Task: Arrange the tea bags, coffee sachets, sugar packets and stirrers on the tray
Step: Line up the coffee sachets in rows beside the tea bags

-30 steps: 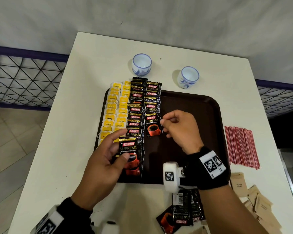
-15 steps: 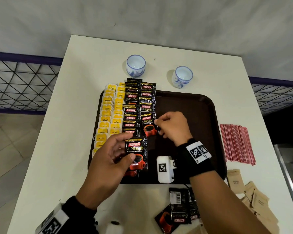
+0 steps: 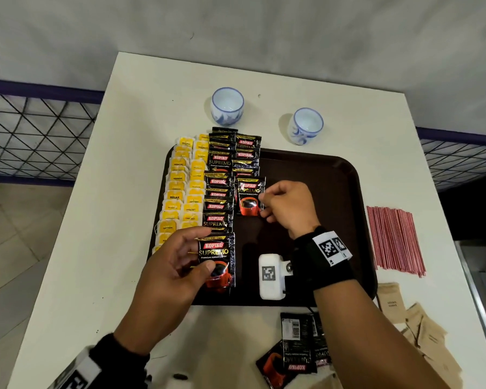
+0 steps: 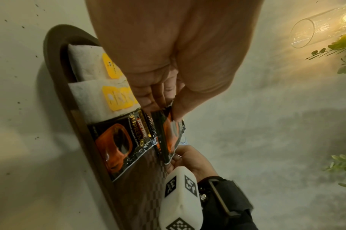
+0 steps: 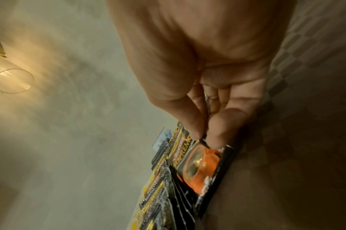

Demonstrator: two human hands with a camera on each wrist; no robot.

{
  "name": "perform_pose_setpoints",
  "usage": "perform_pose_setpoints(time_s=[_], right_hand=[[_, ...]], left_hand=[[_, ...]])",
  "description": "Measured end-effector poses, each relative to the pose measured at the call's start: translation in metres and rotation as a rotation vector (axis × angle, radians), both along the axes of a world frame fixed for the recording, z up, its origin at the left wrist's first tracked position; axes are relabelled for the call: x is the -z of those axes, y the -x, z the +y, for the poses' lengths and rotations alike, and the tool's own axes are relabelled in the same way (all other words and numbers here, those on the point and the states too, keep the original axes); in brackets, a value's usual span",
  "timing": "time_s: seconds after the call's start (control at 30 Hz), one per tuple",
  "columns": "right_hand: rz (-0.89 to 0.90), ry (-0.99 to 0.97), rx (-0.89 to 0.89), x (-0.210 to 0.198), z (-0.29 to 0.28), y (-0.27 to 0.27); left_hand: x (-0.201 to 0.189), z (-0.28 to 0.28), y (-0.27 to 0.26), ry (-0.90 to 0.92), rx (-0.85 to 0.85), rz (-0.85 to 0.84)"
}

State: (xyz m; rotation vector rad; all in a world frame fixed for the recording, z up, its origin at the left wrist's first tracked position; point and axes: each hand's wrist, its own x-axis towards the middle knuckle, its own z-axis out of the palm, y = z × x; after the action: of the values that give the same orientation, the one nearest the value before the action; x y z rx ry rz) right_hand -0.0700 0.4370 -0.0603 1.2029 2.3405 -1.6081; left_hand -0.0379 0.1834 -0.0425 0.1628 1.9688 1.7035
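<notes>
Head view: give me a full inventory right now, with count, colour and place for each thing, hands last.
tray: one, dark brown, centre of table.
tea bags: two columns, white with yellow tags, tray's left edge.
coffee sachets: two overlapping columns, black and red, right of the tea bags.
loose sachets: a few, black, on the table near the tray's front edge.
stirrers: a bundle, red, table right of tray.
sugar packets: a pile, brown paper, front right.
cups: two, white and blue, behind the tray.
table: one, white.
left hand: holds a sachet, front left column.
right hand: pinches a sachet, second column.
</notes>
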Motion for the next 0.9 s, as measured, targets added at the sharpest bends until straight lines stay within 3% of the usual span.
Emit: perform_pose_setpoints(time_s=[0.9], right_hand=[[0.039,0.075,0.039,0.0032,-0.0052,-0.0006]], left_hand=[[-0.0013,-0.002,-0.0027,-0.031,-0.018,-0.021]])
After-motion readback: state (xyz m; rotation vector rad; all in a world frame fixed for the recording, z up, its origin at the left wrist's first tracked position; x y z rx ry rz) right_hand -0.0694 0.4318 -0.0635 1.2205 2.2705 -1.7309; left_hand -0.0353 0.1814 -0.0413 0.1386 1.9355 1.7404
